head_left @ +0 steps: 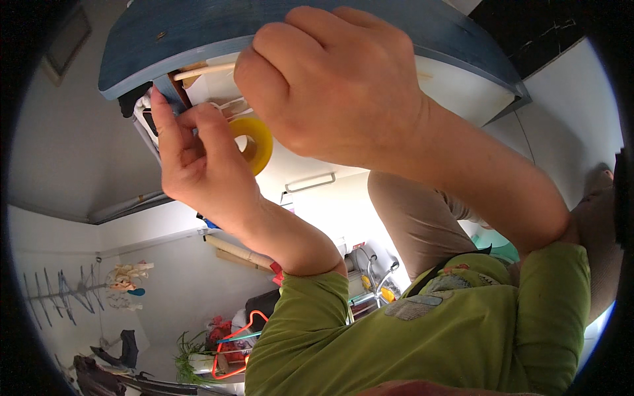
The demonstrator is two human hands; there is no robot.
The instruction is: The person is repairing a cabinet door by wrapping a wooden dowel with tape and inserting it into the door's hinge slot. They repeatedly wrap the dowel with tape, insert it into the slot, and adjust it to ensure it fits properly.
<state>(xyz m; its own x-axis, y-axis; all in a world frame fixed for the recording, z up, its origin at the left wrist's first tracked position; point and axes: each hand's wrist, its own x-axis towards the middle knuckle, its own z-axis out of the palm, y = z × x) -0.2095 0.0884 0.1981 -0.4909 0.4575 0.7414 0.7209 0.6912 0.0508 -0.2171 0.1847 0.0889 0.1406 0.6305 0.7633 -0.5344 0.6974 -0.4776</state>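
My right hand (323, 86) is closed in a fist in front of the blue furniture edge (178, 36), its grasp hidden. A pale thin stick (201, 70) runs behind its knuckles. My left hand (201, 165) is lower and to the left, index finger raised to the edge, other fingers curled; what they hold, if anything, is hidden. A yellow tape roll (263, 148) shows just behind its fingers, with white loops (230, 105) above.
My bent leg (409, 224) is at the right. At lower left are a metal rack (59, 297), a plant (191, 356) and red hangers (251, 317). A wheeled metal stand (380, 284) and wooden boards (234, 254) show beyond my arms.
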